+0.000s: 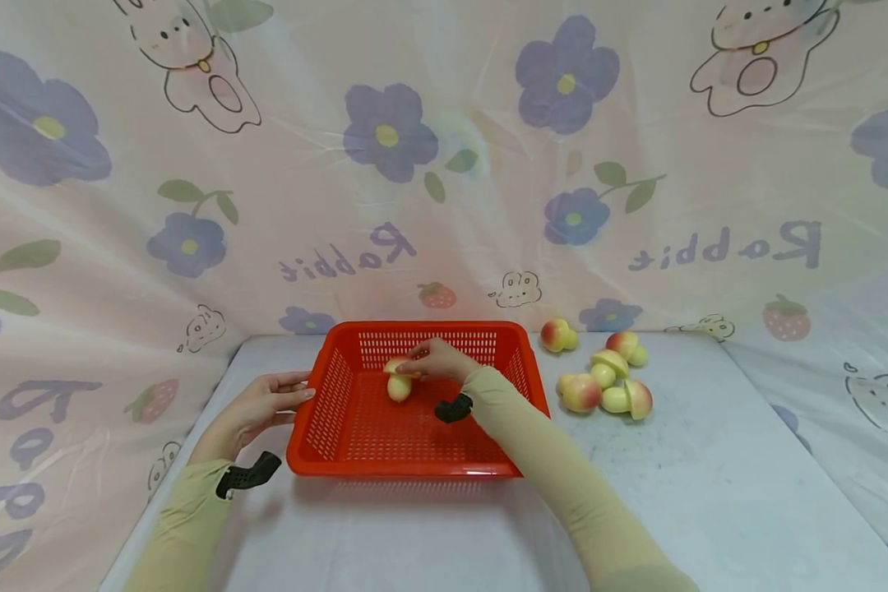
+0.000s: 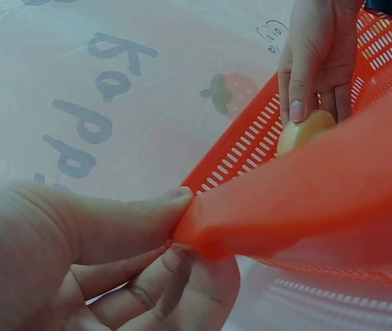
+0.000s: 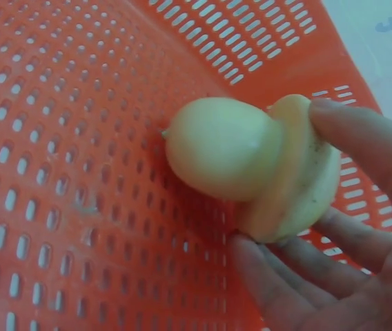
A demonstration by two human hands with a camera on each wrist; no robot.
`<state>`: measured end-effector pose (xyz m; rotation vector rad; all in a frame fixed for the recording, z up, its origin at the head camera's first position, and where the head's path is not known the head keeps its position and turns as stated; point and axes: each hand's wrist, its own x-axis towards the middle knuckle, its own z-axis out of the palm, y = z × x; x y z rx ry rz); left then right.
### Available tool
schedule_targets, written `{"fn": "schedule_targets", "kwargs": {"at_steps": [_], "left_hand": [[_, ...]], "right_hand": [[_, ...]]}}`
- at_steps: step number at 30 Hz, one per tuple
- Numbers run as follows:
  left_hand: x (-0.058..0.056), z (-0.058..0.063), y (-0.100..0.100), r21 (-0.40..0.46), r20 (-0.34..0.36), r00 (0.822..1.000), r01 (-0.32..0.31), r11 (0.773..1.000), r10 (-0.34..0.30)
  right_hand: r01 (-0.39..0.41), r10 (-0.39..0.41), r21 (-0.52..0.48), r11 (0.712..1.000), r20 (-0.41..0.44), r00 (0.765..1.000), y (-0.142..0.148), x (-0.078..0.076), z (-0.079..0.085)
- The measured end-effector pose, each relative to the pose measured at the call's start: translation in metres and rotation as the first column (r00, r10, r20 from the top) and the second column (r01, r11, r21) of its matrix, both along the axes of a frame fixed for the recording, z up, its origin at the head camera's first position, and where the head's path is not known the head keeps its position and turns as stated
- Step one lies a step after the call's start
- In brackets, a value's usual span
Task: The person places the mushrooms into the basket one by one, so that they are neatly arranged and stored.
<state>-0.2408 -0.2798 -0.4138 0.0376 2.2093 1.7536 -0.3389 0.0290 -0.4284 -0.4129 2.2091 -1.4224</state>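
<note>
A red plastic basket (image 1: 407, 469) with slotted walls stands on the white table. My left hand (image 1: 255, 407) pinches its left rim, thumb on top and fingers beneath, as the left wrist view shows closely. Inside the basket, toward its back left, my right hand (image 1: 440, 360) grips a toy mushroom (image 3: 217, 148) by its cap between thumb and fingers. The mushroom has a pale yellow rounded stem and a wider cap. Its stem points toward the basket floor in the right wrist view; whether it touches the floor I cannot tell.
Several similar toy mushrooms with red-and-yellow caps lie to the right of the basket: one mushroom (image 1: 558, 335) near the back edge, the others clustered around a yellow-capped mushroom (image 1: 609, 366). A patterned cloth (image 1: 474, 205) hangs behind the table (image 1: 710, 493) and along its sides.
</note>
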Motion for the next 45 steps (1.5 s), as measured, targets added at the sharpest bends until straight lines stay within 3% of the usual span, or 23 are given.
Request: {"fn": "schedule_targets", "kwargs": {"at_steps": [11, 18, 31, 45], "left_hand": [[0.001, 0.002, 0.001, -0.007, 0.004, 1.0, -0.009, 1.0, 0.009], [0.0, 0.003, 0.002, -0.01, 0.004, 1.0, -0.012, 1.0, 0.012], [0.002, 0.002, 0.003, -0.015, 0.009, 1.0, -0.019, 1.0, 0.019], [0.002, 0.001, 0.003, -0.012, 0.008, 1.0, -0.014, 1.0, 0.015]], "right_hand": [[0.026, -0.026, -0.004, 1.0, -0.009, 1.0, -0.005, -0.003, -0.007], [0.063, -0.063, -0.017, 0.998, 0.038, 0.997, -0.006, -0.006, -0.008], [0.062, -0.056, -0.076, 0.995, 0.07, 0.996, -0.005, 0.004, 0.0], [0.067, -0.061, -0.085, 0.994, 0.073, 0.995, -0.002, 0.002, 0.004]]}}
